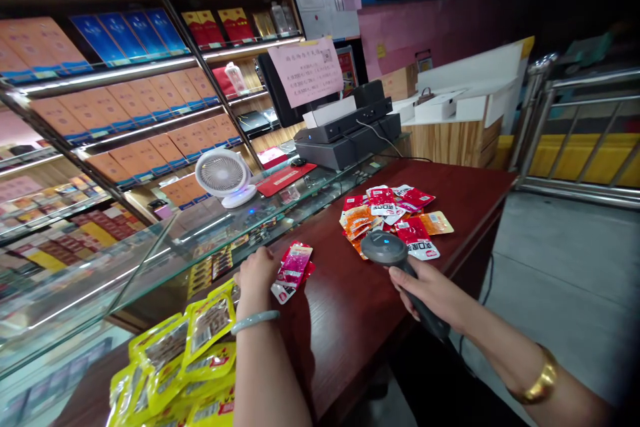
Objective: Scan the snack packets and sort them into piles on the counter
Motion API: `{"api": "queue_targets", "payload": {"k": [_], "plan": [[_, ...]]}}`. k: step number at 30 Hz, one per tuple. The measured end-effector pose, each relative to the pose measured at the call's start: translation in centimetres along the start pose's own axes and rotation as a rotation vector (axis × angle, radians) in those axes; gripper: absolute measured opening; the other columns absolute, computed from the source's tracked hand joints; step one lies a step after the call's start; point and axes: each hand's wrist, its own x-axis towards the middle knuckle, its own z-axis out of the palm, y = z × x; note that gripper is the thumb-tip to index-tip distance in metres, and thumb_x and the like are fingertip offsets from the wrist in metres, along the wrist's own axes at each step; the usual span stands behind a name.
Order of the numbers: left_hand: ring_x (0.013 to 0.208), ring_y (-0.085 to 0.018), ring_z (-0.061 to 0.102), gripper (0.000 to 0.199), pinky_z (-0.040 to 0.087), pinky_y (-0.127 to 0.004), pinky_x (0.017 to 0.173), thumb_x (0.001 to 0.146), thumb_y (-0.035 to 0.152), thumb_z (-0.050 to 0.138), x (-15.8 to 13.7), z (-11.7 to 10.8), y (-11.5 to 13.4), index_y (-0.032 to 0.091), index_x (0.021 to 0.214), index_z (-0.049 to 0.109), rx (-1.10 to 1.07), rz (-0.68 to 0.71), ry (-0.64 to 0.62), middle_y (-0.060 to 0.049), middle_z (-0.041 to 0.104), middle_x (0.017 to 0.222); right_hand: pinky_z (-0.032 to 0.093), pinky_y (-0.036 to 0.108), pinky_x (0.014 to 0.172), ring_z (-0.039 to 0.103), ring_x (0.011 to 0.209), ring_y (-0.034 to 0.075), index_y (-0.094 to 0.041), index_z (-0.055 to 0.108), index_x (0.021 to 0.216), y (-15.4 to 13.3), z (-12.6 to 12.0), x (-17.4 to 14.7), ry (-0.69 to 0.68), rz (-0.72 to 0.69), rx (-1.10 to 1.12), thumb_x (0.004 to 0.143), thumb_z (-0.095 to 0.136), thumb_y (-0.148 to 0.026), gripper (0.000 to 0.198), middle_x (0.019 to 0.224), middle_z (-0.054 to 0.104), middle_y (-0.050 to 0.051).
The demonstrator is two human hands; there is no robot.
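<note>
"What's near left?"
"At least five overlapping yellow snack packets (187, 353) on the tabletop (345, 320). Then the left hand (257, 273), fingers curled; can't tell if they grip anything."
"Next?"
"At least two pink-and-red sachets (294, 268); far, one pink notice (307, 70) reading '200' and '500'."
"Right?"
"One uncountable heap of red and orange packets (387, 210), one barcode scanner (385, 248), the right hand's (425, 290) fingers clamped round its handle."
</note>
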Motion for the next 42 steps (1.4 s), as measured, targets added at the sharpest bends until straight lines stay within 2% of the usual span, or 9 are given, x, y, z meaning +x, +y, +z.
{"api": "queue_targets", "payload": {"k": [3,7,12,21,27,33,37,39,42], "plan": [[0.104,-0.033,0.064,0.019,0.044,-0.039,0.081,0.082,0.029,0.055,-1.2,0.6,3.9,0.022,0.096,0.065,0.081,0.006,0.104,-0.013,0.071,0.106,0.039,0.021,0.039,0.046,0.038,0.010,-0.022,0.047,0.095,0.2,-0.7,-0.2,0.000,0.027,-0.002,0.084,0.058,-0.068,0.048,0.046,0.049,-0.010],[0.092,-0.024,0.067,0.030,0.042,-0.030,0.076,0.089,0.047,0.053,-3.8,3.9,9.6,0.022,0.096,0.068,-0.071,0.256,-0.056,-0.008,0.074,0.097,0.040,0.020,0.040,0.048,0.039,0.011,-0.021,0.049,0.099,0.3,-1.5,-0.5,0.005,0.028,-0.013,0.086,0.057,-0.067,0.048,0.046,0.050,-0.010],[0.096,-0.029,0.066,0.048,0.041,-0.036,0.081,0.087,0.063,0.051,-6.6,7.5,12.9,0.021,0.085,0.073,0.044,0.380,-0.191,-0.011,0.075,0.094,0.042,0.021,0.041,0.050,0.041,0.011,-0.021,0.050,0.103,0.8,-2.1,-0.6,-0.011,0.008,-0.041,0.090,0.054,-0.063,0.044,0.047,0.051,-0.010],[0.083,-0.020,0.065,0.017,0.041,-0.029,0.073,0.085,0.036,0.061,-5.5,8.3,11.8,0.020,0.079,0.062,-0.194,0.266,-0.241,-0.003,0.072,0.084,0.042,0.019,0.039,0.049,0.038,0.011,-0.021,0.049,0.102,0.8,-2.1,-0.6,-0.026,-0.010,-0.022,0.091,0.054,-0.061,0.042,0.045,0.050,-0.010],[0.072,-0.016,0.067,0.017,0.047,-0.025,0.066,0.086,0.033,0.058,-5.4,8.5,9.9,0.021,0.080,0.049,-0.669,0.184,-0.362,-0.004,0.071,0.078,0.042,0.019,0.039,0.050,0.039,0.011,-0.021,0.049,0.103,1.1,-2.6,-0.6,-0.027,-0.016,0.000,0.091,0.054,-0.062,0.043,0.046,0.051,-0.010],[0.102,-0.032,0.069,0.063,0.048,-0.035,0.079,0.078,0.061,0.065,-7.0,9.1,12.2,0.013,0.119,0.054,-0.122,0.136,-0.171,-0.020,0.071,0.109,0.042,0.020,0.039,0.049,0.039,0.011,-0.022,0.050,0.110,1.2,-2.5,-0.4,-0.062,-0.007,0.023,0.090,0.055,-0.063,0.046,0.047,0.052,-0.010],[0.109,-0.033,0.067,0.095,0.046,-0.034,0.081,0.075,0.047,0.074,-7.5,9.3,13.6,0.007,0.149,0.029,-0.014,0.145,-0.143,-0.024,0.068,0.119,0.042,0.020,0.039,0.049,0.038,0.011,-0.022,0.051,0.111,1.5,-2.6,-0.4,-0.061,-0.021,0.037,0.090,0.055,-0.063,0.047,0.045,0.051,-0.010],[0.106,-0.029,0.068,0.098,0.046,-0.031,0.079,0.075,0.040,0.075,-7.5,9.2,13.2,0.008,0.152,0.024,-0.079,0.148,-0.184,-0.020,0.071,0.114,0.042,0.020,0.039,0.049,0.038,0.011,-0.021,0.052,0.109,1.7,-2.6,-0.4,-0.066,-0.042,0.020,0.090,0.055,-0.063,0.046,0.045,0.052,-0.010],[0.102,-0.025,0.069,0.077,0.046,-0.028,0.077,0.078,0.039,0.074,-8.1,8.8,11.9,0.011,0.142,0.041,-0.089,0.174,-0.194,-0.014,0.073,0.106,0.042,0.020,0.038,0.050,0.037,0.011,-0.020,0.052,0.106,1.8,-2.4,-0.4,-0.074,-0.068,-0.022,0.090,0.055,-0.062,0.045,0.044,0.052,-0.010]]}}
